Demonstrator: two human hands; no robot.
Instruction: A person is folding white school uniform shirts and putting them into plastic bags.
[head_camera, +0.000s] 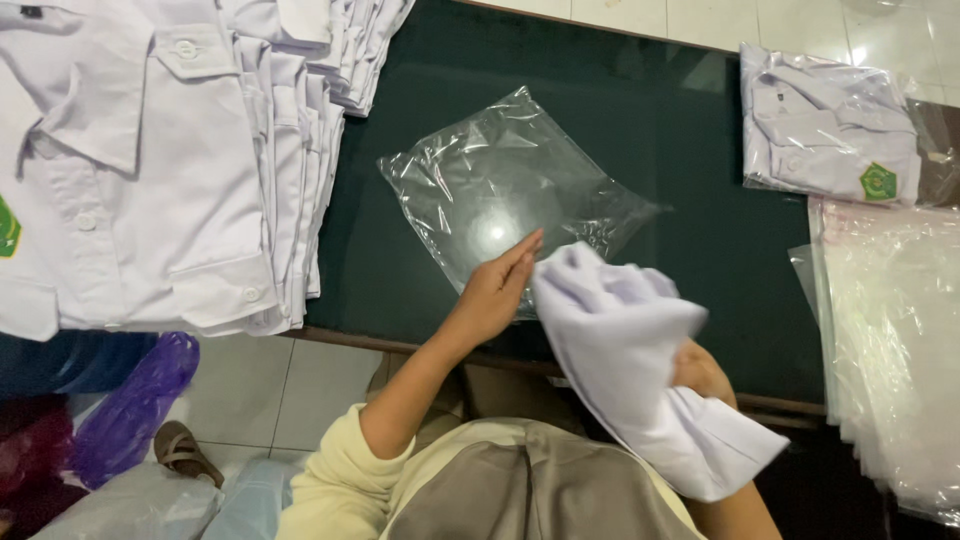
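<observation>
On the dark table (700, 150), the left hand (492, 290) lay flat with fingers spread on a clear plastic bag (500, 190), while the right hand (700, 372) gripped a folded white shirt (625, 350) near the edge

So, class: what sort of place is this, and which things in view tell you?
Probably a garment packing workstation. A stack of folded white shirts lies on the dark table, a bagged shirt lies opposite, and the right hand holds a folded shirt near an empty clear bag.

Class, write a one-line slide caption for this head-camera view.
Left hand rests on a clear plastic bag on a dark table while right hand holds a folded white shirt.
</observation>
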